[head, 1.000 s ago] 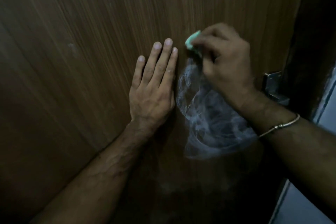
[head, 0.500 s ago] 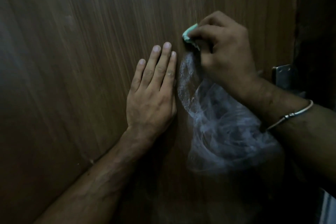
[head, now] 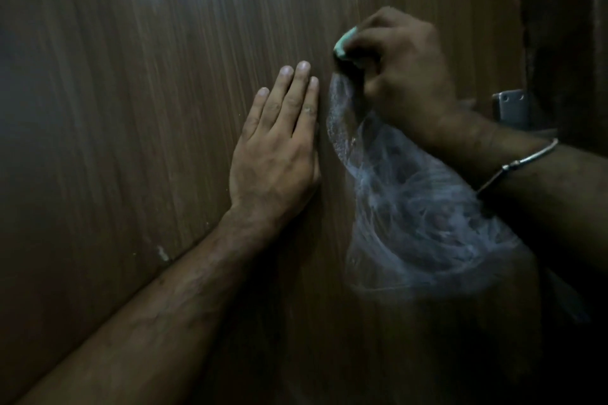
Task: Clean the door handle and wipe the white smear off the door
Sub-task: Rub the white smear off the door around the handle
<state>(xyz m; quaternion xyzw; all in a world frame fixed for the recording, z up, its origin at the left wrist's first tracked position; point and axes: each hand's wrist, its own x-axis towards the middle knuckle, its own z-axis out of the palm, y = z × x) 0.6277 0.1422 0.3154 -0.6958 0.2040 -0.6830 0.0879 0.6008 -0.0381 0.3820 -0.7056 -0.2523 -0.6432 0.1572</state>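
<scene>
Both hands: on the dark brown wood-grain door [head: 148, 108].
Right hand [head: 404, 76]: fingers curled, pinching a small green sponge [head: 343, 44].
Smear: white soapy smear [head: 411, 207] spread just below that grip.
Left hand [head: 276, 148]: pressed flat, fingers straight, beside it.

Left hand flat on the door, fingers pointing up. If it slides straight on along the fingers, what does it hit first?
Probably nothing: above the left hand lies only bare door up to the frame edge. The right hand with its green sponge sits off to the right, likely just clear of that line.
</scene>
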